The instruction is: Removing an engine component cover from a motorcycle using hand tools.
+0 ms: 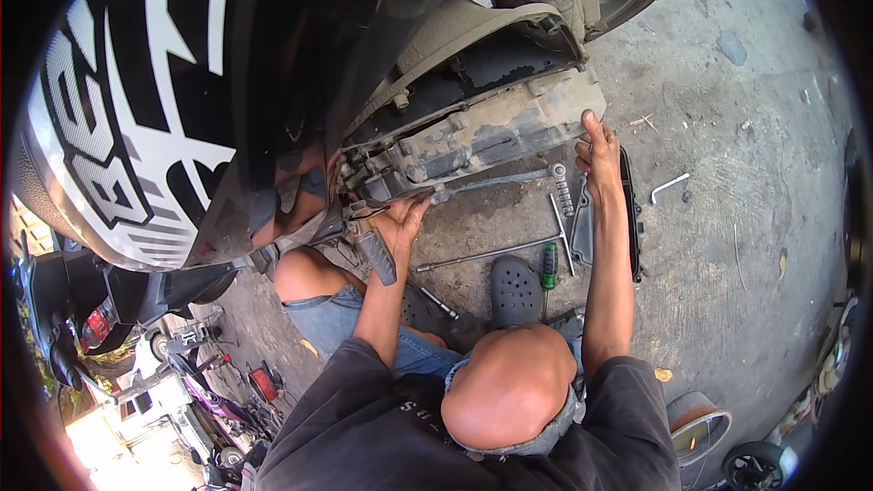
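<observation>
A long casing, grey and caked with dust, lies along the lower side of the scooter. My right hand grips its right end, thumb on top and fingers bent around the edge. At the other end, my left hand is palm-up under the casing, close to a ribbed rubber footpeg. Its fingers curl upward, and the tips are partly hidden. Below the casing, a kick-start lever rests on the ground. Beside my right forearm lies a black-rimmed cover, partly covered by that arm.
A T-handle wrench, a green-handled screwdriver and a socket tool lie around my feet in grey clogs. An L-shaped hex key is on the concrete to the right. Other motorbikes stand at the left.
</observation>
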Tool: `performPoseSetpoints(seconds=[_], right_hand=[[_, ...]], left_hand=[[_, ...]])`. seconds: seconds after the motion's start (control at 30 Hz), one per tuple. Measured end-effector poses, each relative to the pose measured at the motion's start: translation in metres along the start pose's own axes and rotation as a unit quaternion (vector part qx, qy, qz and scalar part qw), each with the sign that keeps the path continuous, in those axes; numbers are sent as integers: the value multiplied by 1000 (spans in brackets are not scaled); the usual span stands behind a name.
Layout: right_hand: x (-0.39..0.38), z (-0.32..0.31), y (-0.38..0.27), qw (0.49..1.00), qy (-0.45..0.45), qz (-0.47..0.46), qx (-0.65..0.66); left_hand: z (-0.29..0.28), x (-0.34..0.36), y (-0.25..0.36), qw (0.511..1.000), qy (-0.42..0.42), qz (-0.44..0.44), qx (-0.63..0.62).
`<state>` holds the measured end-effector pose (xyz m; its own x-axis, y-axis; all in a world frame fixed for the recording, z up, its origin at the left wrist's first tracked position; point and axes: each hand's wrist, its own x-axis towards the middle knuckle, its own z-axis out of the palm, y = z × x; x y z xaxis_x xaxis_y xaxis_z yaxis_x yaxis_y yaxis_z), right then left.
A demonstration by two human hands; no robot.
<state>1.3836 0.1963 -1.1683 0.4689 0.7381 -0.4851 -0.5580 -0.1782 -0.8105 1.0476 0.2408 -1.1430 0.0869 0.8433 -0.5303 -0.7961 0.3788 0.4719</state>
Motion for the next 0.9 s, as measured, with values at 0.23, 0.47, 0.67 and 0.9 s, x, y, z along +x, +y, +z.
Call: performPoseSetpoints(seconds=[0.23, 0.47, 0.67, 0.9], right_hand=[[17, -8, 3, 1000, -12, 1, -6], [31, -16, -6, 999, -21, 21, 12], [36, -14, -18, 997, -68, 18, -40], [19, 8, -33, 993, 24, -7, -113]], left_hand=[[-13, -8, -5, 998, 28, -52, 6], [-13, 0, -15, 998, 23, 10, 65], [-35, 7, -17, 998, -23, -6, 50], [-32, 16, -13, 998, -21, 8, 55]])
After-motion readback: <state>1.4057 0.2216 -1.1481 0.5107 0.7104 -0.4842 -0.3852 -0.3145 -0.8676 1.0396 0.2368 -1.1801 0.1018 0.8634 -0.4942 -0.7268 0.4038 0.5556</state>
